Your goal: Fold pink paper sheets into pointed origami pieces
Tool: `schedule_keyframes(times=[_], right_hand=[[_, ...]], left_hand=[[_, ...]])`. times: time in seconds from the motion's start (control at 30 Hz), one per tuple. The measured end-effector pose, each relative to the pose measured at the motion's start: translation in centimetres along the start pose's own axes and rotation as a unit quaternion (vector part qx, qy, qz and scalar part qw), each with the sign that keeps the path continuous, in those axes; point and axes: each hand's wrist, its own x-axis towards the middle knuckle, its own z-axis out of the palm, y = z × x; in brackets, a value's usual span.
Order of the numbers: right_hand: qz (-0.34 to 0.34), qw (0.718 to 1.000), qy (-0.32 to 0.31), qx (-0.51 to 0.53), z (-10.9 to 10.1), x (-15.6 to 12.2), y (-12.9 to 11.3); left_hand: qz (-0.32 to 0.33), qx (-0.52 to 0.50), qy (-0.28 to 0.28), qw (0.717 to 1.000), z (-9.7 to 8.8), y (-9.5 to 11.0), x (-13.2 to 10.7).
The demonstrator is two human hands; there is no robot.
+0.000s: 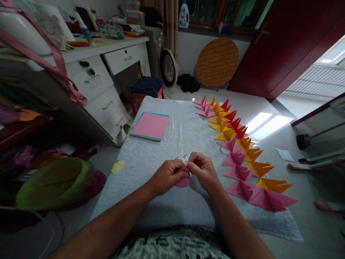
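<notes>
Between my hands, over the near middle of the cloth-covered table (161,158), is a small folded piece of pink origami paper (183,182). My left hand (169,175) grips it from the left, thumb on top. My right hand (202,170) pinches its upper right edge between thumb and fingertips. Part of the paper is hidden behind the fingers. Beyond my left hand lies a square stack of origami paper (151,125), pink on top with blue and green edges showing. To the right stand rows of folded paper cranes (239,172) in pink, yellow, orange and red.
A green-rimmed basket (54,183) stands on the floor to the left, below a white desk (105,97) with drawers. A stool (148,88) is behind the table's far left corner. A broom (303,142) and another person's feet (323,205) are at the right.
</notes>
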Motion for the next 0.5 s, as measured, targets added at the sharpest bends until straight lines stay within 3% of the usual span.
schedule_keyframes(times=[0.23,0.37,0.5], right_hand=[[0.008,0.999,0.005,0.040,-0.3,-0.1,0.5],[0.007,0.999,-0.032,-0.022,-0.2,-0.2,0.6],[-0.003,0.995,-0.012,-0.095,0.0,0.0,1.5]], left_hand=[[0.012,0.014,0.031,0.999,0.0,0.4,0.0],[0.031,0.034,0.073,0.996,-0.1,0.1,0.0],[0.040,0.062,0.087,0.993,-0.1,-0.3,0.3]])
